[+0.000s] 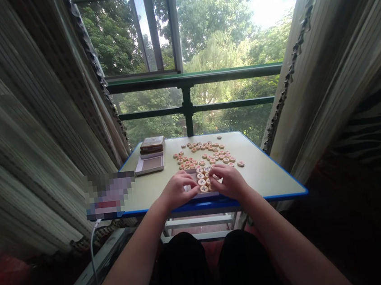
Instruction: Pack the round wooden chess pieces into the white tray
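Dark-clothed knees (185, 256) of mine sit under the near edge of the table (265, 175), and a white cable (93, 250) hangs by its left corner. Just inside that edge lies an open box (207, 195) with round pieces (202, 182) set in rows, black characters facing up. I have both hands on it. At its left side, my left hand (181, 189) is curled, thumb and fingers parted, tips against the pieces; I cannot tell whether they grip one. On the right, my right hand (228, 180) bends its fingers down over the rows, and what they hold is hidden. Beyond the box, loose pieces (226, 160) with mostly reddish characters are scattered. To their left rests a shallow tray (149, 164), with stacked boxes (152, 143) behind. Farther off stand a green railing (227, 74) and trees (214, 17).
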### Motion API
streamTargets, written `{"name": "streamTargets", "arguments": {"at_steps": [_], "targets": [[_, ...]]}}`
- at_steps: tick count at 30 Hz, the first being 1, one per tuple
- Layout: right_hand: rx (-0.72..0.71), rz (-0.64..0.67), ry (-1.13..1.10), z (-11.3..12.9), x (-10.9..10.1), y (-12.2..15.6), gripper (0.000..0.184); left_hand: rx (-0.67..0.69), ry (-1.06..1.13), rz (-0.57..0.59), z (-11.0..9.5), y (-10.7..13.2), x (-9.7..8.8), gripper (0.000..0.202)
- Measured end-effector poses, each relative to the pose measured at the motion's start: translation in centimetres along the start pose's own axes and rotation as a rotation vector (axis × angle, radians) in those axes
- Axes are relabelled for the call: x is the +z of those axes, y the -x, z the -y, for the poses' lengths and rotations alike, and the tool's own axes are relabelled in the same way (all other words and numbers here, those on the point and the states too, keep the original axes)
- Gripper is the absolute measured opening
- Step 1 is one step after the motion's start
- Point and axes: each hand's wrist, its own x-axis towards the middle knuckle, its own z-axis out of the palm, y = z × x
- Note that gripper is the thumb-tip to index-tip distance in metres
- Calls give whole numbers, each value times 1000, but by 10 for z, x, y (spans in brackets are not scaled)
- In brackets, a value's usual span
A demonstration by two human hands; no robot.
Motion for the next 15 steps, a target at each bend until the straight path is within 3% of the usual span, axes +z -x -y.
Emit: {"name": "streamTargets", "arguments": {"at_steps": [8,12,15], "targets": [[144,-103,5,-9,-1,-3,13,-10,-162,-2,-3,-1,1,14],[135,-49,-23,-8,-2,-3,12,-38,-159,-16,-2,-2,1,14],[52,37,-76,-6,-2,-2,13,-41,-145,-21,-1,-2,1,12]]}}
